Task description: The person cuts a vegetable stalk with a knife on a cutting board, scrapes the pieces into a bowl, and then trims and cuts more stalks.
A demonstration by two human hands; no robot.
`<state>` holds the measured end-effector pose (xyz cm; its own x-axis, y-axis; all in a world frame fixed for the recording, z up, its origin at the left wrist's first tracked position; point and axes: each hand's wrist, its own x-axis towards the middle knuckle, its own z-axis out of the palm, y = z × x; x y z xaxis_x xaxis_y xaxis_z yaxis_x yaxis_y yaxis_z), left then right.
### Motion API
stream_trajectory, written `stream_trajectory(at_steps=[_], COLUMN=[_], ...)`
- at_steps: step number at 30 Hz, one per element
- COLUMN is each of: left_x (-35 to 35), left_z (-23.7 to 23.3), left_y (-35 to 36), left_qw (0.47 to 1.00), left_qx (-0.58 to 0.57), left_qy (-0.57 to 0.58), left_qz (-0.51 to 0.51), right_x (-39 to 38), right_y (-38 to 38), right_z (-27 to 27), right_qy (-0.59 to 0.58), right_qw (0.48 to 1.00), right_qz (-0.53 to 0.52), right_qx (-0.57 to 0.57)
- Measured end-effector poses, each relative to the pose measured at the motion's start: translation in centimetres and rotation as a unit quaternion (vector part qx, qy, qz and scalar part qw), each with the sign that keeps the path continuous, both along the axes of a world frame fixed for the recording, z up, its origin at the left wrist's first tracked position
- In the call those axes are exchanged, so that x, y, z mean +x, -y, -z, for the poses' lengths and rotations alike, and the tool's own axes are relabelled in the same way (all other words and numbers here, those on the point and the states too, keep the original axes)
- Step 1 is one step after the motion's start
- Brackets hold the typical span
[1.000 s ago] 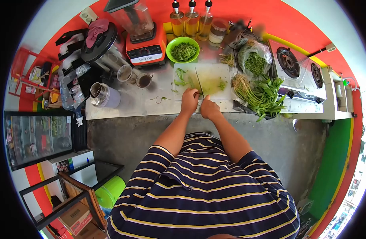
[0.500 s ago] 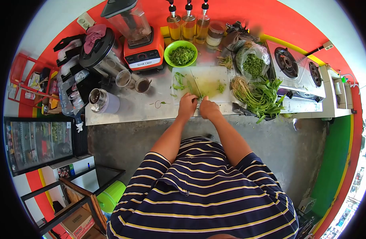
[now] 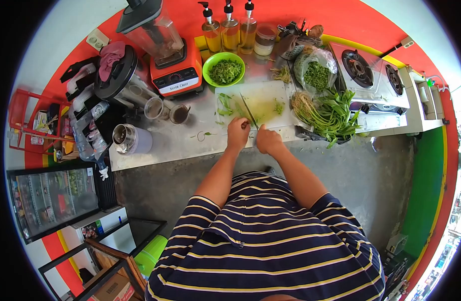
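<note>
My right hand (image 3: 268, 139) is closed around the handle of a knife (image 3: 249, 111), whose blade points away across the white cutting board (image 3: 269, 90). Left of the blade, at the board's near edge, my left hand (image 3: 238, 133) has its fingers curled together; whatever they hold, if anything, is too small to make out. Green leaves (image 3: 224, 104) lie on the board's left side, and a small heap of chopped greens (image 3: 278, 107) sits on its right. Just beyond the board stands a bright green bowl (image 3: 205, 75) filled with chopped greens.
Leafy stems with roots (image 3: 331, 118) are piled right of the board, before a plastic bag of chopped greens (image 3: 317, 75). A gas stove (image 3: 376, 98) stands further right. An orange blender (image 3: 176, 75), pump bottles (image 3: 230, 34) and a metal-topped container (image 3: 135, 140) occupy the counter.
My left hand has drawn slightly away from the knife, leaving a gap. The blade shows more clearly, still in my right hand. The whole view has tilted a little.
</note>
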<state>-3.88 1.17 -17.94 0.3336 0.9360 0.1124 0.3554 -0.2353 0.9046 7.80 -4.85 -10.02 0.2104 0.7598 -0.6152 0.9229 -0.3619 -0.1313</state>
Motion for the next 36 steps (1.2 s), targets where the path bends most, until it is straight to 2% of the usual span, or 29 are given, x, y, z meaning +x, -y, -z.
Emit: stream_trajectory(at_steps=[6,8,14,17,21,26,30,33,36], left_x=[-0.3,-0.5,-0.2,-0.3,-0.2,-0.1,-0.1,0.3,0.9], left_z=[-0.2,-0.1,0.7,0.4,0.2,-0.2,0.1,-0.1,-0.2], left_y=[-0.2,-0.1,-0.1,0.2,0.5,0.6,0.4,0.4,0.8], left_qw=[1.0,0.999,1.0,1.0,1.0,1.0,0.998,0.998,0.997], left_qx=[-0.02,-0.012,0.021,0.026,0.017,0.025,0.042,0.036,0.032], left_qy=[0.011,0.027,-0.007,-0.014,-0.003,-0.01,-0.037,-0.053,-0.07], left_qz=[0.004,0.019,-0.002,0.003,0.004,-0.011,-0.003,-0.009,-0.031], right_x=[-0.4,0.1,-1.6,-0.8,-0.7,-1.4,-0.3,0.7,3.0], right_y=[-1.1,-1.1,0.9,-0.6,-0.6,1.6,0.6,1.0,1.7], right_z=[0.2,-0.9,1.2,1.3,-0.1,2.1,1.5,1.9,2.0], right_qy=[-0.001,-0.011,0.018,-0.002,-0.006,-0.014,-0.044,-0.044,-0.036], right_qw=[1.0,1.0,0.999,1.0,1.0,1.0,0.998,0.995,0.992], right_qz=[0.029,0.003,0.02,0.003,-0.007,0.014,0.031,0.059,0.103], right_qx=[0.012,0.02,0.018,0.028,0.01,0.02,0.042,0.073,0.056])
